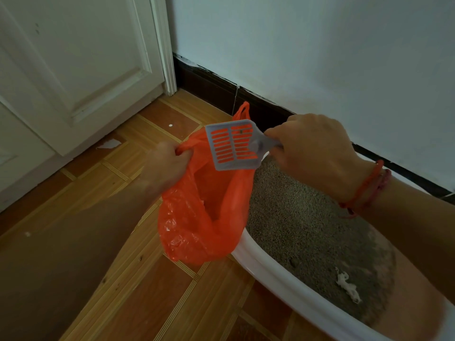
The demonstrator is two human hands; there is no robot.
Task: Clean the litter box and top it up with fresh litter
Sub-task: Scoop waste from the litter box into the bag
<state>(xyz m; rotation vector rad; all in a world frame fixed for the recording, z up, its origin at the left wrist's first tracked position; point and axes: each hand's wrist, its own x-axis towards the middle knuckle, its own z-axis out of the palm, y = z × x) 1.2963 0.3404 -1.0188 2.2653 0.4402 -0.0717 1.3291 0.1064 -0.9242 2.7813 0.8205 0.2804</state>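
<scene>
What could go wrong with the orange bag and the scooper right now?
The thin orange plastic bag is held open only by the left hand gripping one side of its rim, so its mouth might sag shut. The grey slotted plastic scoop, held by the right hand, sits over the mouth's edge, so anything shaken off may miss and land on the wooden floor.

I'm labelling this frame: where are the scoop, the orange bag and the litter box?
scoop point(232, 146): head view, on its slotted blade.
orange bag point(182, 230): head view, on its crinkled outer side.
litter box point(270, 267): head view, on its white near rim.
</scene>
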